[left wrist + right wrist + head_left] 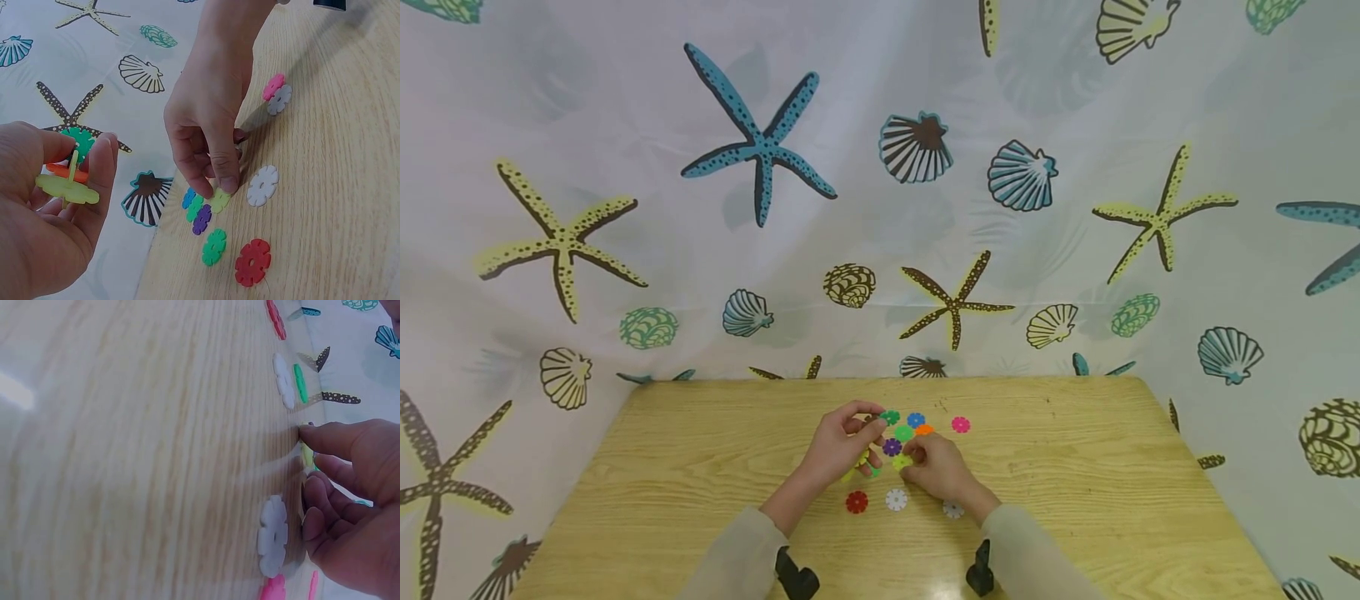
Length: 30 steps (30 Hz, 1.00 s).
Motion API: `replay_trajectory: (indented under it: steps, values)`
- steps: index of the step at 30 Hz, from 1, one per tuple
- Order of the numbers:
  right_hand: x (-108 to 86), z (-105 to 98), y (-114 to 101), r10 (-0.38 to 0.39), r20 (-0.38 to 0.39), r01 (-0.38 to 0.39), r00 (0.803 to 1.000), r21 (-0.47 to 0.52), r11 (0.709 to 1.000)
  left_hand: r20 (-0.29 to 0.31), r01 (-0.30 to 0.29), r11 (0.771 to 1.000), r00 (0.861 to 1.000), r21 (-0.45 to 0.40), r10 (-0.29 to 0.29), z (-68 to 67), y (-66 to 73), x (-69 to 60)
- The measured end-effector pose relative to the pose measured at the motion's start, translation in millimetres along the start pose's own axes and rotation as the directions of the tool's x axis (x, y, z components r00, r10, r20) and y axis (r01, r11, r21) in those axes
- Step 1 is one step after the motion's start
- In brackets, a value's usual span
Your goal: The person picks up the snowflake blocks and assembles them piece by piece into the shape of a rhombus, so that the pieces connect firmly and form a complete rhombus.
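Observation:
My left hand (56,206) holds a small cluster of joined notched discs: a green disc (79,144), an orange one (65,173) and a yellow one (67,189). On the wooden table, my right hand (940,468) has thumb and fingertips on a yellow-green disc (220,200), pinching its edge. Beside that disc lie a purple disc (892,447) and a light green disc (903,432). In the right wrist view the yellow-green disc (307,454) is partly hidden by my right hand (362,500).
Nearer the front lie a red disc (857,502), a white disc (897,499) and a greyish white one (953,509). Behind are a blue disc (916,420), an orange disc (924,430) and a pink disc (961,425). A patterned cloth (850,208) hangs around the table (1075,467).

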State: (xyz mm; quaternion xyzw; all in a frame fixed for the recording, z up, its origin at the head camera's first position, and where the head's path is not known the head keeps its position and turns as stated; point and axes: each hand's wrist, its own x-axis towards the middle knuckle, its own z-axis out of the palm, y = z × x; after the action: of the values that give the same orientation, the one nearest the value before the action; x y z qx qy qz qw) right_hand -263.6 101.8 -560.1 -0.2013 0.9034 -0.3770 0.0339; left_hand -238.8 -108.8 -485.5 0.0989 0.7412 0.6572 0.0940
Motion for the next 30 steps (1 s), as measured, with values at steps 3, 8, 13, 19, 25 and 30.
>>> replay_trajectory:
  steps: [3,8,13,19,25,30]
  values:
    - [1.1,0,-1,0.023,-0.003,-0.023,1.0,0.004,1.0,-0.004,0.002,1.0,1.0,0.0,-0.002,-0.3,-0.8,0.6]
    - [1.9,-2,-4,0.038,-0.007,-0.038,0.999,0.0,0.999,-0.005,0.005,1.0,1.0,0.0,-0.005,-0.2,-2.1,2.0]
    - [1.9,-2,-5,0.057,-0.012,-0.057,0.998,0.004,0.998,-0.009,0.005,1.0,1.0,0.005,-0.005,0.1,-2.9,2.6]
    - [1.9,-3,-4,0.058,-0.028,-0.055,0.998,0.083,0.995,-0.021,0.01,1.0,1.0,0.01,-0.01,0.2,-3.4,2.4]
    - [1.8,-12,-2,0.085,-0.032,-0.076,0.996,0.21,0.975,-0.012,-0.002,1.0,1.0,0.018,0.003,-0.7,-3.8,1.8]
    - [2.2,-29,-13,0.101,-0.036,-0.085,0.994,0.31,0.947,-0.024,0.003,1.0,1.0,0.021,-0.002,-0.8,-3.7,2.3]
